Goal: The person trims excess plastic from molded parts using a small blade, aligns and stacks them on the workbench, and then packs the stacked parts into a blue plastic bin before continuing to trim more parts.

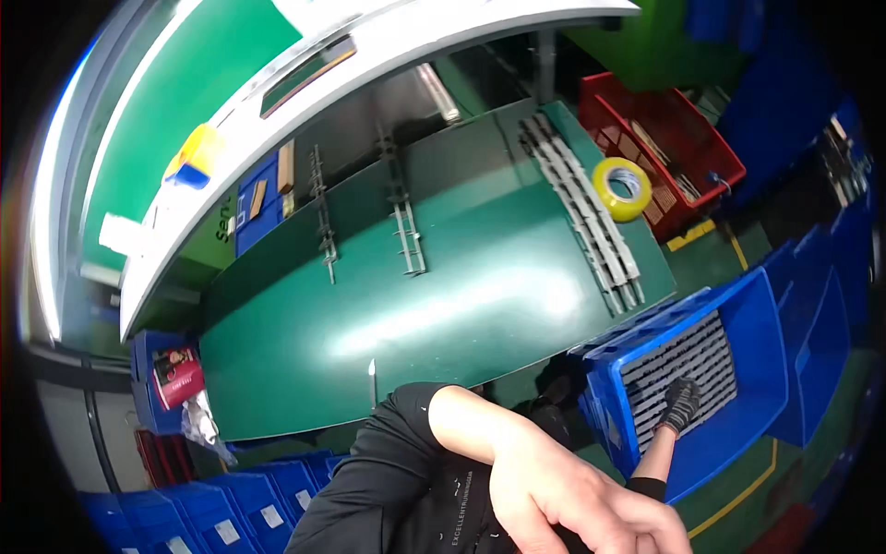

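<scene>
My right hand (681, 406), in a dark striped glove, reaches down into a blue bin (773, 369) at the right. Its fingers are curled on one of the grey notched strips (678, 365) that lie there in close parallel rows; the fingertips are hidden. Bare and close to the camera, my left hand (577, 503) hangs across my body at the lower edge. Its thumb stands apart from the loosely bent fingers, whose tips are partly cut off, and nothing shows in it. Similar long grey strips (586, 212) lie side by side on the green table (305, 355).
A yellow tape roll (621, 189) rests beside the strips. Two thin racks with pegs (406, 235) stand toward the table's back. A small knife (373, 380) lies near the front edge. Beyond the right end is a red crate (701, 185); more blue bins (221, 508) line the lower left.
</scene>
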### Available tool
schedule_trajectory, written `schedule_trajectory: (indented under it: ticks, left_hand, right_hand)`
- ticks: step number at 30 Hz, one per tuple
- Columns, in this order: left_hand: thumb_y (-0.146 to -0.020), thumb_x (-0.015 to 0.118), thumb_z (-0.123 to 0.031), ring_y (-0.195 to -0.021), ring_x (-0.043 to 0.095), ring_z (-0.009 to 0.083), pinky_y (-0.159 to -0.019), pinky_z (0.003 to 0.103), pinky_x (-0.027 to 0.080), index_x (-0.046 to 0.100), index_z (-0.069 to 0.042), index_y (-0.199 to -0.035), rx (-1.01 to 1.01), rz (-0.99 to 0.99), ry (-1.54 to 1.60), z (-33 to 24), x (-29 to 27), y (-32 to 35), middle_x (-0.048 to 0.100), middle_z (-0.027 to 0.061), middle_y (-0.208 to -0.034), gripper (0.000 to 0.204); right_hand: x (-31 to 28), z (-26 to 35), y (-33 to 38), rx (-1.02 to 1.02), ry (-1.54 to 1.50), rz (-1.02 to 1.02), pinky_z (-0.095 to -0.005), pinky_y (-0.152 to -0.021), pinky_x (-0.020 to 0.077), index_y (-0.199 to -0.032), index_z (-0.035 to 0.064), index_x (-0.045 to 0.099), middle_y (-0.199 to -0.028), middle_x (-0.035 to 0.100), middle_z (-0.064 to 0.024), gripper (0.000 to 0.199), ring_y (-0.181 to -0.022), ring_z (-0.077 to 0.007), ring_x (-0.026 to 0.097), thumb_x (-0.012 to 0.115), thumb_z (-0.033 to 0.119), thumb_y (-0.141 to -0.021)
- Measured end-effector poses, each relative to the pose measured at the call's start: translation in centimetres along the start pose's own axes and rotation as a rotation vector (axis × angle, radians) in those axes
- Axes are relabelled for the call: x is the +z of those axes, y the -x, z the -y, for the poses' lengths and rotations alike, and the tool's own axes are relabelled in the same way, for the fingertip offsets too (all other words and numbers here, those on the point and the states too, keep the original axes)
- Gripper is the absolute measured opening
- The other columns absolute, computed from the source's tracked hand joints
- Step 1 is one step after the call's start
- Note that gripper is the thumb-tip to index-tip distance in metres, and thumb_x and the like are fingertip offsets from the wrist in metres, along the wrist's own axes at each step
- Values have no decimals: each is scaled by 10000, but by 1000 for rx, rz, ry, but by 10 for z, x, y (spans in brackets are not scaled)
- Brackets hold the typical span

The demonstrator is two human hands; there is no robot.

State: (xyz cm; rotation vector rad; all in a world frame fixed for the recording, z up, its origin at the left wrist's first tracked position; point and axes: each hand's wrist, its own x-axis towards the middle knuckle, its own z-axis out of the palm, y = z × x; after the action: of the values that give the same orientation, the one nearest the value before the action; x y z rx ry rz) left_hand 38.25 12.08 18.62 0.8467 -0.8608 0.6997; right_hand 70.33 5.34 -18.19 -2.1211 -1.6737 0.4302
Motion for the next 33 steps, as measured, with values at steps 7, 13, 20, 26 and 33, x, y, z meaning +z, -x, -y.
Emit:
schedule_trajectory:
  ticks: [7,13,20,26,33]
  left_hand:
    - [-903,447,-146,-975,490,318,-823,383,431,567,12,-1023,72,10,-249,-124,72,77,379,250,-1233,231]
    - [-883,468,-187,-1058,475,360,-882,426,393,594,-39,-944,-301,-73,-804,-222,72,138,471,218,-1160,204]
    - [-757,588,-194,-1162,407,328,-971,385,348,491,-91,-1170,-1054,-1360,-2227,-325,-21,371,418,135,-1277,436]
    - [-748,616,-235,-1239,334,314,-995,366,333,442,-122,-1247,-1320,-1500,-2210,-356,-56,440,291,126,-1384,541]
    - [-759,600,-208,-1170,429,272,-926,351,400,488,-8,-1162,-1318,-1503,-2215,-315,-76,422,259,71,-1398,464]
  right_hand:
    - [18,301,-12,68,-930,-334,-242,-610,434,-887,49,570,-763,537,-10,67,-661,-93,483,536,98,-856]
    - [128,485,22,-1057,-123,390,-379,-941,365,-1102,39,531,-1162,520,-149,337,-1108,-286,460,509,194,-803]
    - [199,527,80,-1394,32,579,-388,-984,327,-1078,168,590,-1214,511,-78,298,-1174,-250,427,448,219,-821]
    - [190,542,87,-1300,198,680,-388,-776,443,-792,129,632,-872,610,-38,163,-879,-230,575,483,195,-787]
    - [170,504,36,-770,128,692,-416,-630,491,-821,68,624,-830,626,-137,171,-770,-308,621,474,137,-775]
